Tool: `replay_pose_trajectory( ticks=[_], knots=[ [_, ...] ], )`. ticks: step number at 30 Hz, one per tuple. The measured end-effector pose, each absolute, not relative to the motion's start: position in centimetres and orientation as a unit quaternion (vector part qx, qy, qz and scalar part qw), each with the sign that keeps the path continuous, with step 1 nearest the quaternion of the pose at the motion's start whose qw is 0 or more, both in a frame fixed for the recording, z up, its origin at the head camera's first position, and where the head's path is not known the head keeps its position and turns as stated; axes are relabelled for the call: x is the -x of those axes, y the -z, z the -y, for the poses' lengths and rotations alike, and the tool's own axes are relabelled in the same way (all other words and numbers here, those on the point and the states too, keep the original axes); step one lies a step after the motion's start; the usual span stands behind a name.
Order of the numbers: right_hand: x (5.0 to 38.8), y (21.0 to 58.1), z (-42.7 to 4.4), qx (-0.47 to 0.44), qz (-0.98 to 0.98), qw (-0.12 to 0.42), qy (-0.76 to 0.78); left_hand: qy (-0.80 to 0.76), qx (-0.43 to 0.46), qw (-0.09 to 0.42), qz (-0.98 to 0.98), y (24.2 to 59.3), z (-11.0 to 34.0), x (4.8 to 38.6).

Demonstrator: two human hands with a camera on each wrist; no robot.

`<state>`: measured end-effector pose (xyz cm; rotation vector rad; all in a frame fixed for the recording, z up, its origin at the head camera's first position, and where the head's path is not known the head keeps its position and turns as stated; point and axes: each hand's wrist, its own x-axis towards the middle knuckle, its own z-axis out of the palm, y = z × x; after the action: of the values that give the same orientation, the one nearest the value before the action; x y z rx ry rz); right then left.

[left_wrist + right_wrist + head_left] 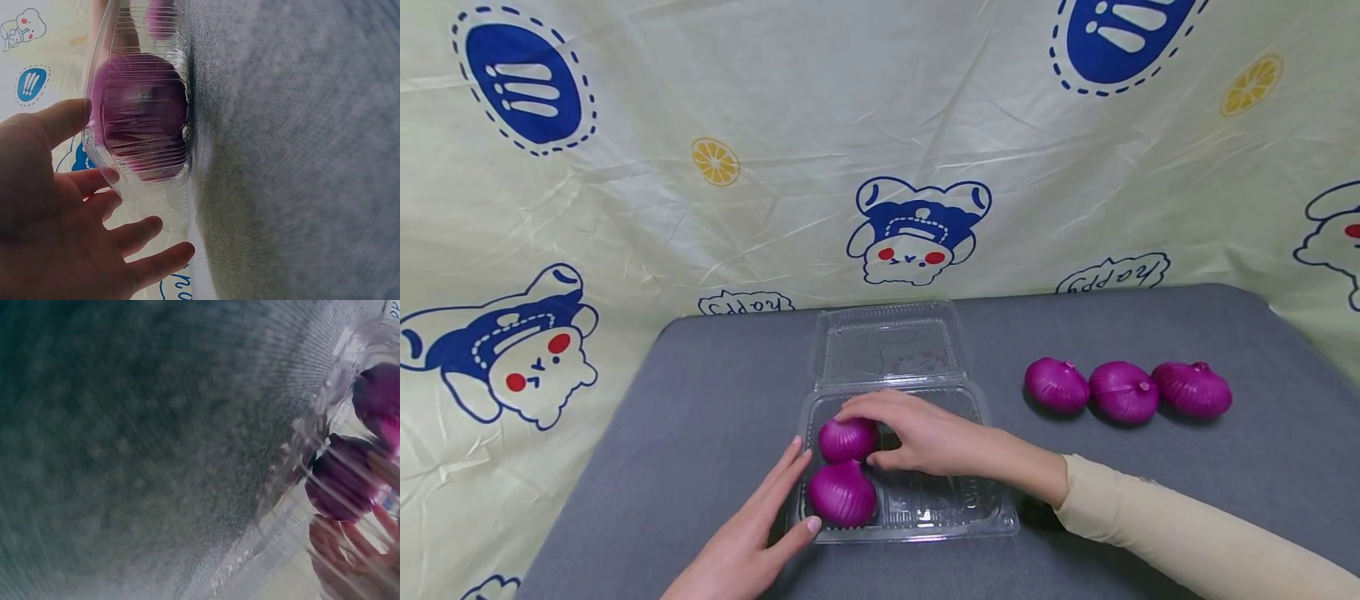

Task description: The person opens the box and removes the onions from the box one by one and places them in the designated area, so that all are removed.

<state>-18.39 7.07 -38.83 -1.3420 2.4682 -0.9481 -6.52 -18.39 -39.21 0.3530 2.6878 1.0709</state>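
Note:
A clear plastic clamshell box (925,527) lies with its lid folded back. Two purple-red onions stand in its left half, a near onion (843,495) and a far onion (847,440). My right hand (917,429) holds the far onion, fingers over its top and thumb at its right side; the right wrist view shows this onion (344,481) between the fingers through the box wall. With fingers spread, my left hand (748,533) rests against the box's left edge. The left wrist view has the left hand (75,206) touching the rim beside the near onion (144,112).
Three more onions sit in a row on the grey table (700,433) right of the box: a left one (1056,385), a middle one (1123,392) and a right one (1192,390). The open lid (889,342) points toward the printed curtain (775,100) behind.

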Motion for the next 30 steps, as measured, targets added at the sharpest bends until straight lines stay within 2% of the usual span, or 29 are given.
replay_pose_trajectory(
  ticks=[8,16,30],
  knots=[
    [18.74,39.35,-6.78,0.455,-0.828,0.095,0.315,-0.362,-0.119,0.118,-0.917,39.15,18.40,6.55],
    [18.81,39.46,-6.62,0.466,-0.817,0.103,0.325,-0.373,-0.100,0.147,-0.911,39.03,18.28,6.89],
    [18.92,39.31,-6.62,0.450,-0.796,0.139,0.379,-0.369,-0.108,0.135,-0.913,39.06,18.33,6.64]
  ],
)
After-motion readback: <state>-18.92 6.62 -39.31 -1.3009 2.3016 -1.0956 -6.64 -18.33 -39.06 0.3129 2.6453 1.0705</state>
